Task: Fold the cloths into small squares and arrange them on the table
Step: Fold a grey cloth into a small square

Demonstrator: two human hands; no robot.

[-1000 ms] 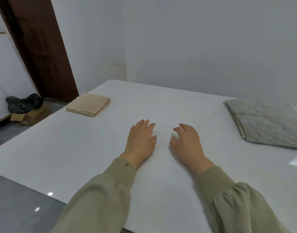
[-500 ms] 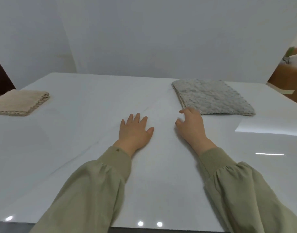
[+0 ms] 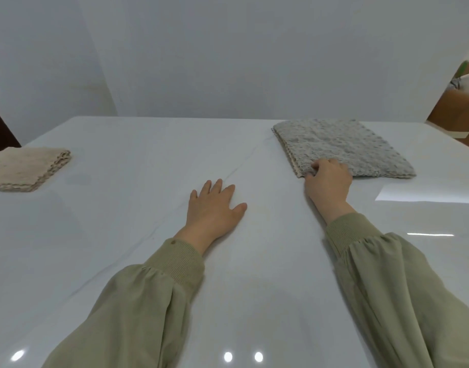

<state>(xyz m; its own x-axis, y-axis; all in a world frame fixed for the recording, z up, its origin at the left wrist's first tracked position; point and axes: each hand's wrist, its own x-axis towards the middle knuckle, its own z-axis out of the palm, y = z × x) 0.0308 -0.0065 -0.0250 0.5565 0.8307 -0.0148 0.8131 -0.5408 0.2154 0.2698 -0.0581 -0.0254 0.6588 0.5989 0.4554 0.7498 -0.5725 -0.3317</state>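
Cloths, two of them on the white table [image 3: 148,155], and they sit well apart. The beige cloth [image 3: 23,168] lies at the far left edge of view, already down to a small square with several layers showing along its scalloped side, so that one looks finished and placed. The grey cloth [image 3: 342,147] lies over on the right, flat and noticeably broader. A doubled edge shows along its left side, which suggests one fold at most, with more needed to get it small.

The right hand [image 3: 327,179] is on that grey cloth's near left corner, fingers curled over the top and thumb at the edge, pinching the fabric. The left hand [image 3: 214,208] lies flat on the bare tabletop between the two cloths, fingers straight and slightly spread, holding nothing.

By my reckoning that's roughly halfway: one cloth done, one in hand.

The count is one beige, one grey and two hands, both in olive sleeves [image 3: 387,274].
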